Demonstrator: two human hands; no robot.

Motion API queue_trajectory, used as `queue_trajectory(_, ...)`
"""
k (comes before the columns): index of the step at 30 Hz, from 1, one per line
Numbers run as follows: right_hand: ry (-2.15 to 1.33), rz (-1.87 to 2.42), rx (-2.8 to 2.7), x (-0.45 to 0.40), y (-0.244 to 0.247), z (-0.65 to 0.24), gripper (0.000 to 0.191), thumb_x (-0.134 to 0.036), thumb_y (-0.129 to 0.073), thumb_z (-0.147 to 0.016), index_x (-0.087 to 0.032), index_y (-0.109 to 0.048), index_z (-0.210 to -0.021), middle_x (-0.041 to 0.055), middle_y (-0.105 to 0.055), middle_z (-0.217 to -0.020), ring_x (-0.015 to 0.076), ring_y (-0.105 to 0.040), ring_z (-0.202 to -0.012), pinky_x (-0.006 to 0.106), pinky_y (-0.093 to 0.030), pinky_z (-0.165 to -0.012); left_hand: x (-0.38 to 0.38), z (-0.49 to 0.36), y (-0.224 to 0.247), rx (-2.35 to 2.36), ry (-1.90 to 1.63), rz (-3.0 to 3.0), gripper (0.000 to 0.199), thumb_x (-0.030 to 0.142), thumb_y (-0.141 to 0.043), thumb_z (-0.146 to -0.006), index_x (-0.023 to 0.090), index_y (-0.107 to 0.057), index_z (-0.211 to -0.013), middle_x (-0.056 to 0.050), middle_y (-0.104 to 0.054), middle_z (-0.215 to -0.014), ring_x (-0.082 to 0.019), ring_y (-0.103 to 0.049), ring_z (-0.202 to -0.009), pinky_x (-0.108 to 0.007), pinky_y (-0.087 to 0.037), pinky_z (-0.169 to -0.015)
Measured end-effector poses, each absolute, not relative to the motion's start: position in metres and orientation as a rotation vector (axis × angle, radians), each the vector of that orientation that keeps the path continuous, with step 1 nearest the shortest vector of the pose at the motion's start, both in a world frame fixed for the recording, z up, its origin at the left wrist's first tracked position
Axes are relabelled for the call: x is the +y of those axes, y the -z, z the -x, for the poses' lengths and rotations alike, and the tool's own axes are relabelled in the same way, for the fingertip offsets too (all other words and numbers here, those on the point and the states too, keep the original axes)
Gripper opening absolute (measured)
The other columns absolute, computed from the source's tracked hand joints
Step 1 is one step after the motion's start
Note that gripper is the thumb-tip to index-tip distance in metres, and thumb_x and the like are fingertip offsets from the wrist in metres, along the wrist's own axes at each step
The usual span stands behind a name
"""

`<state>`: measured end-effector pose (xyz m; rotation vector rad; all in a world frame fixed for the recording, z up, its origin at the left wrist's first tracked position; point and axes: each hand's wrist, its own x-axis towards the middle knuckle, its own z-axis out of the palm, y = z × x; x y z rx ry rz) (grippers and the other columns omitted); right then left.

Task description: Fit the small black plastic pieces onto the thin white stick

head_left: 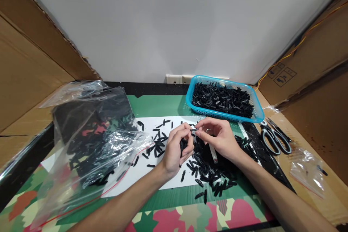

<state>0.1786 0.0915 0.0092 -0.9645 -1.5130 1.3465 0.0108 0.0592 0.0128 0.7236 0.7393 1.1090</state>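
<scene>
My left hand (178, 148) is closed, with several small black pieces held in its curled fingers. Its thumb and forefinger grip one short black strip (193, 129) by the near end. At the other end of that strip, the thumb and forefinger of my right hand (217, 137) are pinched together on it. A pale narrow strip (213, 154) sticks out below my right palm; whether the hand holds it I cannot make out. Beneath both hands, loose black pieces (206, 174) lie heaped on a white sheet (174, 183) and on the green mat around it.
A blue plastic basket (225, 116) full of similar black pieces stands behind my right hand. Left lies a large clear zip bag (108, 145) with black contents. Grey-handled scissors (276, 139) and a small clear bag (307, 172) are at right. Cardboard walls (312, 58) flank the table.
</scene>
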Motion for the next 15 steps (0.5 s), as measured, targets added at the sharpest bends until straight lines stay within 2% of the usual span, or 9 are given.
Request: queue_trajectory(15,-1.353,0.949,-1.503,0.0927,-0.0077,-0.1778,0.022,-0.038,-0.085,-0.083,-0.02,-0.076,-0.092,0.0015,-0.071,-0.085,0.0101,-0.053,-0.059,0.024,-0.043,-0.053,0.0596,-0.0103,-0.0103,0.744,-1.098,-0.728,0.022,0.031,-0.049,-0.099,0.022,-0.046,-0.079,0.011,-0.038,-0.041,-0.006,-0.017,-0.027,-0.015,-0.016,-0.03)
